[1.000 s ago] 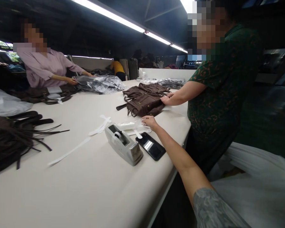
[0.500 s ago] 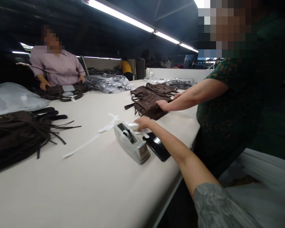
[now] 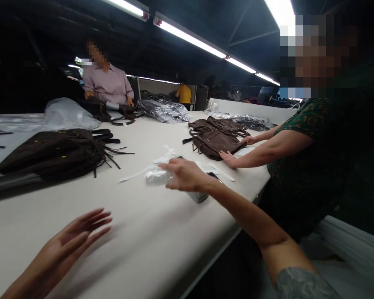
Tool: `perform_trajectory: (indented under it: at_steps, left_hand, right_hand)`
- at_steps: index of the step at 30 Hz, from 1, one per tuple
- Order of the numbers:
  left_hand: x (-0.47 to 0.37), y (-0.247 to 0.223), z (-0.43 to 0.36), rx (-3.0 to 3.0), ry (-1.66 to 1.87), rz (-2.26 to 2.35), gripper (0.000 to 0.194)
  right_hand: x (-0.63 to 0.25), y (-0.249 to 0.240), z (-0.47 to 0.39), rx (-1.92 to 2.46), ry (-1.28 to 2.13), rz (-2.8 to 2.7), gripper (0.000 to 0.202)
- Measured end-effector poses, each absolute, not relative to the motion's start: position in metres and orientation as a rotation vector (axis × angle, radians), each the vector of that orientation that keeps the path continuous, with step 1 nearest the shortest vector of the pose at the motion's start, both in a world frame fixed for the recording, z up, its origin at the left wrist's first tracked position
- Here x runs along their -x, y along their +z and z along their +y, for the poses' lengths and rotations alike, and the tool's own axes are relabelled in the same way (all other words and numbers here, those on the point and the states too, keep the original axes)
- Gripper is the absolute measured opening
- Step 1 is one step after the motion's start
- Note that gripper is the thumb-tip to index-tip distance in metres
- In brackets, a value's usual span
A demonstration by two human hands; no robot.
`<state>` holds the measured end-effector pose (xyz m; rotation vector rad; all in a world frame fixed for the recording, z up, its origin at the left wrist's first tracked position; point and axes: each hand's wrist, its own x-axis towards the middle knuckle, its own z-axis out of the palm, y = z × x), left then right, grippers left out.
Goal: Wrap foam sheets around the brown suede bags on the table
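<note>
My right hand (image 3: 187,174) is closed around a small clear, crinkly plastic packet (image 3: 156,177) and holds it above the white table. Motion blurs the packet, so its contents cannot be made out. Behind that hand, the grey tape dispenser (image 3: 199,196) is mostly hidden, and a sliver of a black phone (image 3: 215,176) shows beside my wrist. White paper strips (image 3: 137,172) lie around the dispenser. Low on the left, my left hand (image 3: 77,232) hovers over the table with fingers apart, holding nothing.
Dark brown bags with loose straps (image 3: 56,151) lie on the left, near clear plastic sheeting (image 3: 70,114). At right, a co-worker's hands rest by brown bags (image 3: 216,143). Another person in a pink shirt (image 3: 109,85) handles a bag across the table. Plastic-wrapped items (image 3: 163,110) lie farther back.
My right hand has come back toward me with the plastic packet, now in front of the dispenser. My left hand has entered at lower left. The view has turned left.
</note>
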<state>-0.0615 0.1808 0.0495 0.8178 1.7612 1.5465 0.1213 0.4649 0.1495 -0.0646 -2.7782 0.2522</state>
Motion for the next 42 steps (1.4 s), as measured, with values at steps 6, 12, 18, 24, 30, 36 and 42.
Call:
perform_trajectory:
  at_steps: [6, 12, 18, 24, 30, 36, 42]
  left_hand:
    - [0.043, 0.053, 0.181, -1.195, 1.312, 1.806, 0.091]
    - [0.058, 0.046, 0.142, -1.125, 1.250, 2.055, 0.069]
    - [0.074, 0.050, 0.134, -1.041, 1.493, 2.235, 0.036]
    - [0.078, 0.047, 0.132, -1.003, 1.427, 2.269, 0.035]
    - [0.071, 0.054, 0.130, -0.984, 1.200, 1.793, 0.049]
    - [0.068, 0.057, 0.132, -0.919, 1.194, 1.734, 0.059]
    - [0.076, 0.057, 0.129, -0.871, 1.404, 1.826, 0.062]
  right_hand:
    - [-0.075, 0.085, 0.354, -0.352, 0.568, -2.968, 0.050]
    - [-0.020, 0.084, 0.347, -0.402, 1.749, -2.538, 0.071]
    - [0.002, 0.078, 0.343, -0.108, 1.919, -2.244, 0.042]
    - [-0.010, 0.058, 0.329, 0.219, 1.673, -2.101, 0.028]
    - [-0.009, 0.052, 0.332, 0.348, 1.456, -2.011, 0.025]
    - [0.007, 0.022, 0.328, 0.317, 1.727, -2.207, 0.021]
    - [-0.018, 0.049, 0.325, 0.114, 0.889, -2.029, 0.039]
